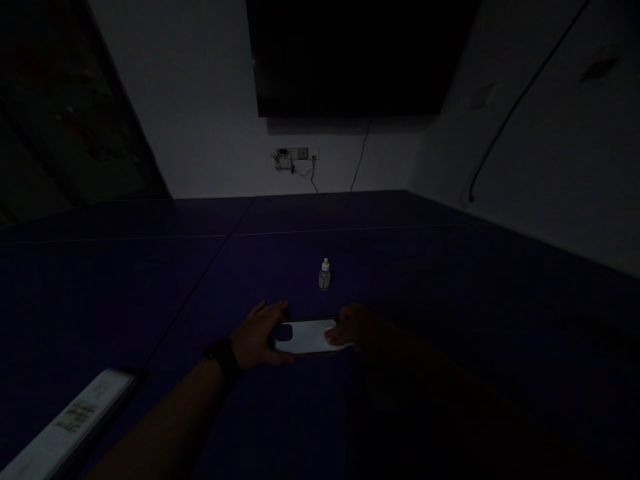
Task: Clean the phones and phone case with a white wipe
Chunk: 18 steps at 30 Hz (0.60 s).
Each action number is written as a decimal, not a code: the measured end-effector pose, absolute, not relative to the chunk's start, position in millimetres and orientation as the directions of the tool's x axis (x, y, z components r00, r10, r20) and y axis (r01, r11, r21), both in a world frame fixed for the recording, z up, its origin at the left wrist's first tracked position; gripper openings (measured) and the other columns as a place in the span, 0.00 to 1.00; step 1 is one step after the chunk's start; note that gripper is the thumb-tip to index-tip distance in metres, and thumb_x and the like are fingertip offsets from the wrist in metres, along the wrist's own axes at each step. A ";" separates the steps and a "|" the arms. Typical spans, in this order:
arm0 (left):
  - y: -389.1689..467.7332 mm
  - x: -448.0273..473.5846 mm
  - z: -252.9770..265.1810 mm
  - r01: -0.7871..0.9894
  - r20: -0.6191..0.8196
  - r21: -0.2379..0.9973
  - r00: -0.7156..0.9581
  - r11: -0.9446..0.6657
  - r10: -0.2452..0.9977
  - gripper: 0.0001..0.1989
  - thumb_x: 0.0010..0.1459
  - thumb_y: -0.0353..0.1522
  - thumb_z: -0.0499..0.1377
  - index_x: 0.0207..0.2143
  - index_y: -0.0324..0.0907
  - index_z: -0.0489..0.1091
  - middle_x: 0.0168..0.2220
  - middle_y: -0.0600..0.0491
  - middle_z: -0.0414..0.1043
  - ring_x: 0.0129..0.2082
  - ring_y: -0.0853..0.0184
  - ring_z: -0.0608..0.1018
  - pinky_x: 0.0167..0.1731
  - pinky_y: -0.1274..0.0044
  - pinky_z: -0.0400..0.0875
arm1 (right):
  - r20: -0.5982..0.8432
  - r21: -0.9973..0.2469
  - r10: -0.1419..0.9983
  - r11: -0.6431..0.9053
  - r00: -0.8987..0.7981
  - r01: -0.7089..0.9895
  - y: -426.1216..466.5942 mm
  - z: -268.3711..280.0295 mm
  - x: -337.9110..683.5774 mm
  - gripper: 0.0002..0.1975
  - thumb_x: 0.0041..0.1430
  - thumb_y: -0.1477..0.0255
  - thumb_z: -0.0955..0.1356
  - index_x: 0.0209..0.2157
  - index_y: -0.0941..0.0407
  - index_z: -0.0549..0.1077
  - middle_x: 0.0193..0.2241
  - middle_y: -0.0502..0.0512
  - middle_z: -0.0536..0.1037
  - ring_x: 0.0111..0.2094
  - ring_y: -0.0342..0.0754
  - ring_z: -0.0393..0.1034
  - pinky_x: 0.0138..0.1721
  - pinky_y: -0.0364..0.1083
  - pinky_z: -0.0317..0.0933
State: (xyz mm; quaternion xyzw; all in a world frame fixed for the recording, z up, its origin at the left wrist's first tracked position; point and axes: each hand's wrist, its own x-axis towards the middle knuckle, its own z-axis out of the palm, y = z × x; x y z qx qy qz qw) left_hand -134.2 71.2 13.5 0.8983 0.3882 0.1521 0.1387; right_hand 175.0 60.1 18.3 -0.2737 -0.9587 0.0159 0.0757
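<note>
Left hand: the left hand (pixel 255 337) holds the left end of the phone case, its fingers at the far edge and its thumb along the near edge; a dark watch (pixel 225 355) is on the wrist.
Right hand: the right hand (pixel 356 327) is at the other end, bent, with fingertips upon the pale back; something white shows under them, but I cannot tell how firmly this hand grips.
Phone case: the phone case (pixel 313 337) lies between both hands, pale side up, with dark rim; its camera opening is at the left end, and inside this opening a bluish dark colour is seen.
Bottle: a small see-through bottle (pixel 325 277) with white top stands upright just beyond the case, apart from the hands; a dark thin line is inside, and how full it is I cannot tell.
Floor: the purple floor (pixel 425 267) carries these things.
Lower left: a long white bar (pixel 75 420) with blurred markings, near the left forearm.
Wall: sockets (pixel 303 153) with cables, below a large black screen (pixel 360 60).
Light: very dim.
</note>
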 end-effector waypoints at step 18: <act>71.1 -135.2 14.0 0.646 0.164 0.372 0.661 -0.667 0.732 0.39 0.41 0.52 0.72 0.52 0.45 0.67 0.66 0.40 0.61 0.66 0.46 0.64 0.67 0.50 0.46 | 0.249 -0.159 0.464 0.886 -0.850 0.437 61.6 5.2 175.2 0.17 0.59 0.78 0.65 0.44 0.50 0.80 0.47 0.52 0.83 0.38 0.50 0.69 0.42 0.51 0.56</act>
